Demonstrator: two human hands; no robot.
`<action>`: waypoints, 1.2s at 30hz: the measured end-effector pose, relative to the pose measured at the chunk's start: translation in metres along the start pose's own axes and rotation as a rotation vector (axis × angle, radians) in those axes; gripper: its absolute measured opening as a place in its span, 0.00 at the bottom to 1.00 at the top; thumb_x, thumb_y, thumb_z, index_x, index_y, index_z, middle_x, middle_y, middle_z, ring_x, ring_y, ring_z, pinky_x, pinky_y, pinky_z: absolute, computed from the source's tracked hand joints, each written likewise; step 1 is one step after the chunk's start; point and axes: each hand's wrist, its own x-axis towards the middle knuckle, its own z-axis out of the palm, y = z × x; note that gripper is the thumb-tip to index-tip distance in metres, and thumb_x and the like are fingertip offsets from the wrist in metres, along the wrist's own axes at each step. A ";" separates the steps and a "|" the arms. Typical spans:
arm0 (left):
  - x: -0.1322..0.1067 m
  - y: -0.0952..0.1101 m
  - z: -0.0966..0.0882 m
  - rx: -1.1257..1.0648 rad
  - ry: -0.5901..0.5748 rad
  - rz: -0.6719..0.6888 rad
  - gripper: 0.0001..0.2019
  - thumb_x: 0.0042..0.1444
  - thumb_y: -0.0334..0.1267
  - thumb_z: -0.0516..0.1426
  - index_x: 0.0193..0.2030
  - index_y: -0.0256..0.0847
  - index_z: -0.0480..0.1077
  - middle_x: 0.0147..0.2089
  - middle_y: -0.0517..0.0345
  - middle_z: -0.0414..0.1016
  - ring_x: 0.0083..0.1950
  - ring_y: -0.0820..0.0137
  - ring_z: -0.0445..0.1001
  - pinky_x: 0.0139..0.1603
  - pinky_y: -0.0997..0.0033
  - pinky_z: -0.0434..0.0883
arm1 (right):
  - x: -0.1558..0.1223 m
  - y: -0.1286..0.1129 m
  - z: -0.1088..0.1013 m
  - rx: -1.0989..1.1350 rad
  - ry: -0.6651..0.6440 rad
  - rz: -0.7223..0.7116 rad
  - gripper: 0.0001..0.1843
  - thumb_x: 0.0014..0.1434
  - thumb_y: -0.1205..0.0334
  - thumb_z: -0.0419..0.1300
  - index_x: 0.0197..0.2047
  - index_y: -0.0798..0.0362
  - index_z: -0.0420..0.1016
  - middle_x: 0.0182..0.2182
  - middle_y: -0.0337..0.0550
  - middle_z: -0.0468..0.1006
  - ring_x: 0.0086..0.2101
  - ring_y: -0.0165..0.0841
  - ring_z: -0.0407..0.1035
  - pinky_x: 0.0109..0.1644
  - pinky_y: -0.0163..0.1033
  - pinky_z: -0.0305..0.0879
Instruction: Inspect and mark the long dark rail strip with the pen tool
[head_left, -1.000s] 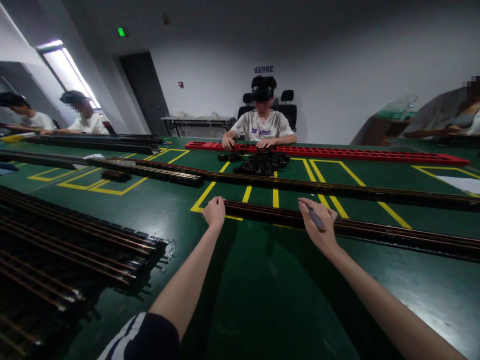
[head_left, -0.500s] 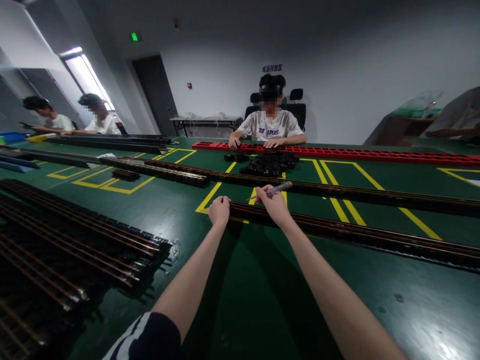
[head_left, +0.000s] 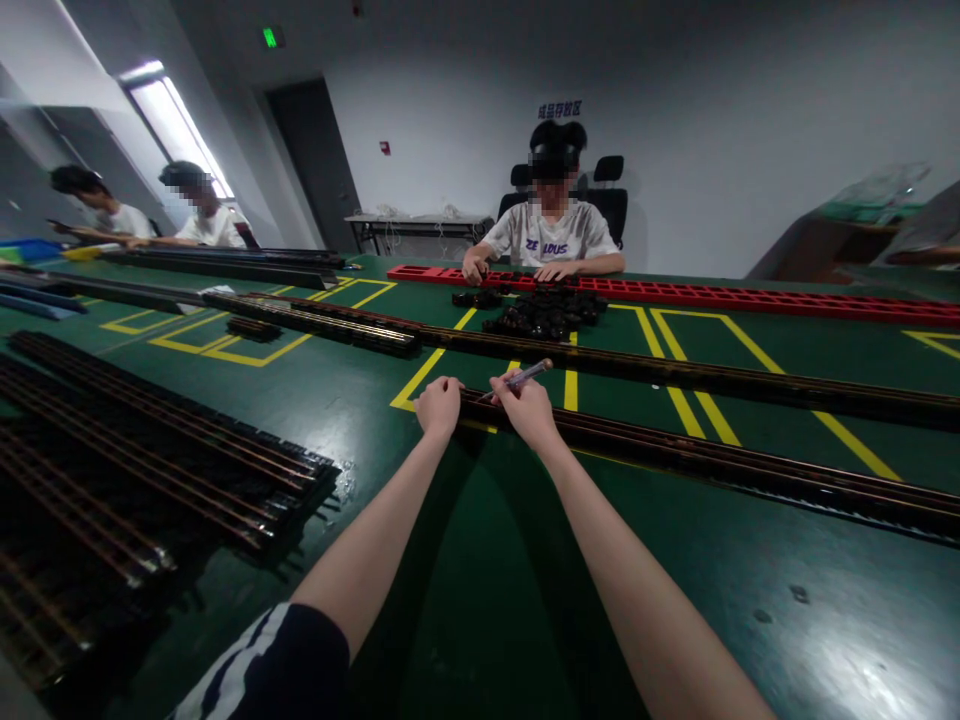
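Note:
A long dark rail (head_left: 712,462) with copper strips lies across the green table in front of me. My left hand (head_left: 439,404) is curled in a fist on the rail's left end. Just to its right, my right hand (head_left: 525,408) grips a slim screwdriver-like tool (head_left: 523,377), its tip pointing left toward the rail end and its handle sticking up to the right. The two hands are close together, a few centimetres apart.
A stack of similar rails (head_left: 135,460) lies at my left. More long rails (head_left: 675,370) cross the table beyond. A person opposite works at a red rail (head_left: 675,295) beside a pile of black parts (head_left: 547,315). Other people sit at far left and right.
My right hand has moved left along the rail from well to the right to beside my left hand, turning the tool tip leftward. The left hand stayed on the rail end.

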 end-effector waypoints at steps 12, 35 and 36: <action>-0.001 -0.002 0.000 -0.018 -0.011 0.045 0.16 0.57 0.37 0.45 0.33 0.44 0.75 0.39 0.56 0.80 0.45 0.60 0.75 0.48 0.61 0.65 | 0.001 0.008 0.000 0.107 -0.021 -0.072 0.04 0.58 0.61 0.57 0.30 0.50 0.69 0.28 0.39 0.79 0.34 0.35 0.74 0.43 0.41 0.67; -0.008 0.002 0.001 -0.030 -0.042 0.127 0.15 0.59 0.37 0.45 0.35 0.43 0.73 0.43 0.54 0.78 0.47 0.62 0.73 0.50 0.60 0.64 | -0.010 0.010 -0.019 0.091 0.031 -0.124 0.06 0.59 0.62 0.55 0.30 0.51 0.68 0.25 0.40 0.79 0.31 0.34 0.75 0.40 0.38 0.67; -0.008 0.002 0.001 -0.031 -0.045 0.127 0.15 0.59 0.37 0.45 0.35 0.43 0.73 0.44 0.54 0.78 0.47 0.62 0.73 0.51 0.60 0.64 | -0.010 0.010 -0.019 0.098 0.035 -0.129 0.07 0.60 0.62 0.55 0.30 0.51 0.67 0.25 0.40 0.78 0.31 0.34 0.75 0.39 0.38 0.67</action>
